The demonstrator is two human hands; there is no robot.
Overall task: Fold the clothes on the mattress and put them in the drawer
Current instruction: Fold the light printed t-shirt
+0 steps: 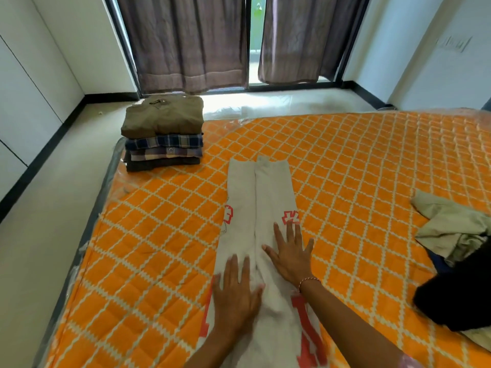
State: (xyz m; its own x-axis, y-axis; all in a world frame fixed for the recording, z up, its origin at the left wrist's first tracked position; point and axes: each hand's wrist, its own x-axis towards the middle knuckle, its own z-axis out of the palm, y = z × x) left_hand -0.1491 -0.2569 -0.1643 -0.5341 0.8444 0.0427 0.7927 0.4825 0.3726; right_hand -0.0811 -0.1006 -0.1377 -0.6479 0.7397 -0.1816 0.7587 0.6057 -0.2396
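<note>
Laid lengthwise up the middle of the orange quilted mattress (372, 160): a pale grey garment (261, 197) with red-and-white print at its edges, both sides already turned in to meet at a centre seam. Pressed flat on its near half — left hand (235, 290), fingers straight and spread, palm down on the left panel; right hand (291, 252), likewise spread and flat on the right panel, a thin beaded bracelet (309, 281) at the wrist. Nothing gripped by either; only smoothing contact.

At the far left corner of the mattress, a neat stack of folded shirts (163, 136), olive on top, plaid below. At the right edge, well apart from the hands, a loose heap of unfolded clothes (451, 229) — beige, dark blue, black. No drawer anywhere in view.

Judged stage: smoothing before the crosswise fold, with several pieces left to do.

Likely troubles from here:
- Plastic film visible over the mattress, so probably slippery; a hard sweep could slide the whole garment rather than flatten it.
- Lifting the near hem with too light a hold could let the turned-in panels fall open along the seam.
- Uneven pressure between the two sides could skew the fold and leave a lopsided bundle, unstable on the stack.
</note>
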